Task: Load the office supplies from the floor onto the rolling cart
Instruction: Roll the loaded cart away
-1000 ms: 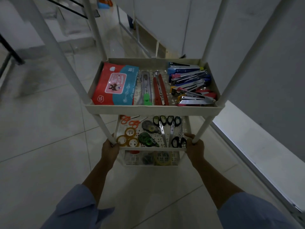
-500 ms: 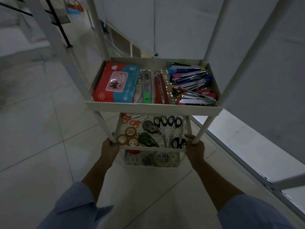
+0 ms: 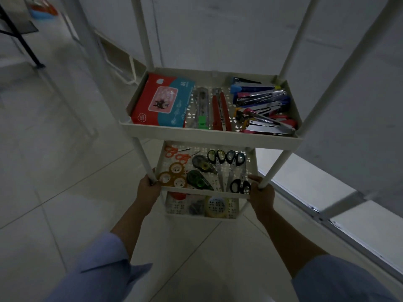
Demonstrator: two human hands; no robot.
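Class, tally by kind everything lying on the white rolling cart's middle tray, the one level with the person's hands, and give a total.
Amber clear-tape rolls: 3
Teardrop-shaped correction-tape dispensers: 2
Small orange-handled scissors: 2
Large dark-handled steel scissors: 3
Total: 10

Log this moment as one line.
cart: loaded | left hand: grips left post | right hand: grips right post | staplers: upper tray | scissors: tray below
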